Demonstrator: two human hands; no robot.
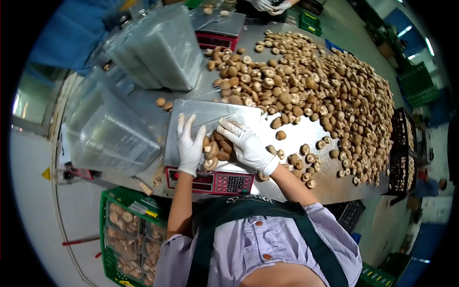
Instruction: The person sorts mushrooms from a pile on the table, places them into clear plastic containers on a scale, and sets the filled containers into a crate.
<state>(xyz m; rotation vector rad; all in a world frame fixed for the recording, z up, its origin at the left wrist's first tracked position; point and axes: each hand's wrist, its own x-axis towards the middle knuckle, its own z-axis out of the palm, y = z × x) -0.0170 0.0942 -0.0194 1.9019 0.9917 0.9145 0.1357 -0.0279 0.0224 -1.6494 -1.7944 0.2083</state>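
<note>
A small group of shiitake mushrooms (220, 150) lies in a clear plastic tray, its edges hard to make out, on the steel plate of a red weighing scale (210, 182). My left hand (190, 146), in a white glove, is at the left side of these mushrooms with fingers stretched and spread. Over their right side lies my gloved right hand (246, 146), fingers extended across the top and the palm hiding part of the tray. Neither hand visibly grips a mushroom.
A large heap of mushrooms (311, 91) covers the table's right side. Stacks of clear plastic trays (158, 52) stand at left. A green crate (107, 229) with packed mushrooms is at lower left. Across the table are a second scale (217, 38) and another person's gloved hands (271, 6).
</note>
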